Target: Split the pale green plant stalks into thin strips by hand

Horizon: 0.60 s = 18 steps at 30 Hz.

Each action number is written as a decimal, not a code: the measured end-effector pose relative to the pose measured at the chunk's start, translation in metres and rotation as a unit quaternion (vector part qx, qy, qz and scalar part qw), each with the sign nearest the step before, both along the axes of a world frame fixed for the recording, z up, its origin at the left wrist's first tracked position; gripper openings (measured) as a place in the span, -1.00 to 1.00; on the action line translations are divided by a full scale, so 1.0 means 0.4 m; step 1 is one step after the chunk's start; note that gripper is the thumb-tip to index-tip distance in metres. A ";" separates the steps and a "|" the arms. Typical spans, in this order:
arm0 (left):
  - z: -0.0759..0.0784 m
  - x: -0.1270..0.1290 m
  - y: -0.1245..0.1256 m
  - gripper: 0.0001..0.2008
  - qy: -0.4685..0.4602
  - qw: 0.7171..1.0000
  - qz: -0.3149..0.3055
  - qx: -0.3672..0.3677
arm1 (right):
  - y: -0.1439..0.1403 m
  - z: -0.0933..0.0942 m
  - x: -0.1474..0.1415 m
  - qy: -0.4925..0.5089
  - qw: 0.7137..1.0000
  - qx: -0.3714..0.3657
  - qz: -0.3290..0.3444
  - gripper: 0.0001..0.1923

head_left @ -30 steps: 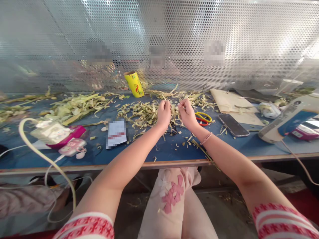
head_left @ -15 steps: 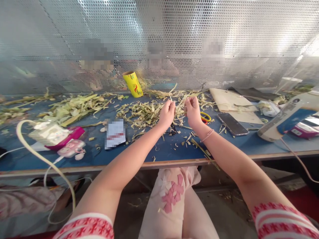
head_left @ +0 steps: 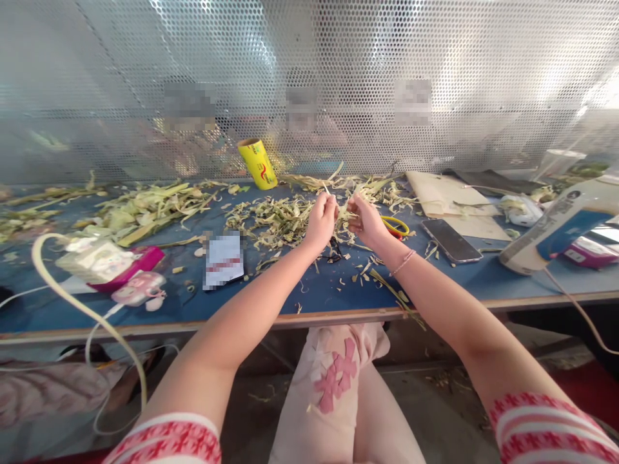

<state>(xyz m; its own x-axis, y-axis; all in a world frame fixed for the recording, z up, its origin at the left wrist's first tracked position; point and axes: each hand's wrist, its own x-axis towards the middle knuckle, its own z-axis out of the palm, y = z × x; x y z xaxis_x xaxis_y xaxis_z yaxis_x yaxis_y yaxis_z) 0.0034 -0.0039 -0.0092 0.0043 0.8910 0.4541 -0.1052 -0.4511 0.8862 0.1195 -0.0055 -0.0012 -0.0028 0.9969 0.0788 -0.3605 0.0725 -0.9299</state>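
Observation:
My left hand (head_left: 323, 220) is closed in a pinch, and the tip of a thin pale plant strip (head_left: 327, 188) sticks up from its fingers. Close by on the right, my right hand (head_left: 368, 222) has its fingers curled towards the left hand; whatever sits between them is too small to make out. A narrow gap parts the two hands. Beneath and behind them spreads a heap of dry, yellow-green plant shreds (head_left: 278, 219). A yellow and red ring-shaped item (head_left: 397, 225) lies beside my right wrist, partly covered by it.
On the blue table (head_left: 271, 303) stands a tilted yellow cardboard tube (head_left: 258, 164) against a perforated metal panel (head_left: 338, 64). More dry leaves (head_left: 145, 209) lie left. A phone (head_left: 452, 241), a large bottle (head_left: 556, 225), brown paper (head_left: 435, 193) and a pink-white device (head_left: 113, 263) with cables surround the work area.
My right hand has moved slightly left and turned, its fingers looser and nearer my left hand. The left hand has shifted a little left, still pinching the strip.

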 end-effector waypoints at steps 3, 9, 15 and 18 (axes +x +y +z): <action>0.001 -0.001 0.000 -0.63 -0.023 1.000 -0.003 0.005 | 0.001 -0.001 0.000 0.018 0.997 -0.060 0.055 -0.58; 0.008 -0.001 -0.012 -0.68 -0.053 0.999 0.010 -0.002 | -0.008 0.000 0.003 0.015 0.990 -0.085 0.111 -0.57; 0.006 0.001 -0.015 -0.66 -0.041 0.999 0.013 -0.009 | -0.025 0.004 -0.005 0.000 0.998 0.021 0.063 -0.58; 0.007 0.004 -0.019 -0.64 -0.056 0.998 -0.002 -0.036 | -0.017 -0.002 -0.005 -0.034 0.996 0.074 0.027 -0.54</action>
<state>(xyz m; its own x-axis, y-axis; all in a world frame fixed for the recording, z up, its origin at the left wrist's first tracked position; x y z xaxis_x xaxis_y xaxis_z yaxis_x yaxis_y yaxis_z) 0.0051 -0.0114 -0.0063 -0.0389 0.9217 0.3861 -0.2077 -0.3854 0.8991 0.1176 -0.0121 -0.0021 -0.0658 0.9727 0.2225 -0.3036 0.1929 -0.9331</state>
